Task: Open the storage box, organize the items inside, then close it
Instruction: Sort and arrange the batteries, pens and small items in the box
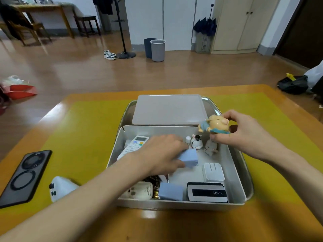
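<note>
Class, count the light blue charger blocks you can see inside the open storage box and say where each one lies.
2. One light blue charger block is in the left hand mid-box; the other lies at the near wall, beside the black-and-white case. The arm may hide more.

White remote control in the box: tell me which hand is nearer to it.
Left. The left hand, gripping a blue charger, lies right beside the white remote control. The right hand holds a pig figurine over the box's far right corner.
</note>
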